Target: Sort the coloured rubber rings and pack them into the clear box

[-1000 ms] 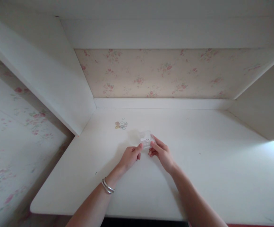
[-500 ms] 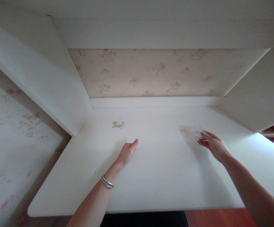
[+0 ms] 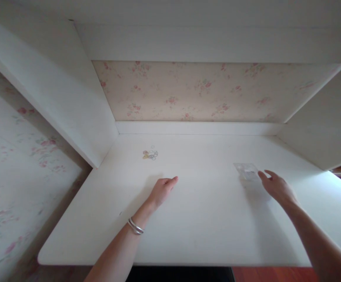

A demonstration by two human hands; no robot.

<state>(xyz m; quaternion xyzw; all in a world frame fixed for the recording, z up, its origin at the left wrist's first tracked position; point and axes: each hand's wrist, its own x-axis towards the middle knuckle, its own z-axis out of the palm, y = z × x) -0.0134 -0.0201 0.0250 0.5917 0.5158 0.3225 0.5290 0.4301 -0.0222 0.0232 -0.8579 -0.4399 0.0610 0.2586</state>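
On the white desk lies a small clear plastic bag (image 3: 245, 171), with something small and pale in it that I cannot make out. My right hand (image 3: 278, 188) is just to its right, thumb and fingers apart, the fingertips close to the bag's edge and holding nothing. My left hand (image 3: 160, 192) is over the middle of the desk, its fingers curled in and the thumb pointing right. Whatever those fingers hold, if anything, is hidden. Beyond it sits a small cluster of rings (image 3: 151, 155), silver-coloured and gold-coloured.
The white desk (image 3: 200, 227) has a raised back strip (image 3: 200, 128) and side panels left and right. A shelf board (image 3: 205, 43) overhangs the back, above flowered wallpaper. A tiny dark mark (image 3: 120, 213) shows near my left forearm.
My right hand has let go of the plastic bag and drawn back a little to the right; the bag now lies flat. My left hand keeps its curled shape. The view has shifted slightly.
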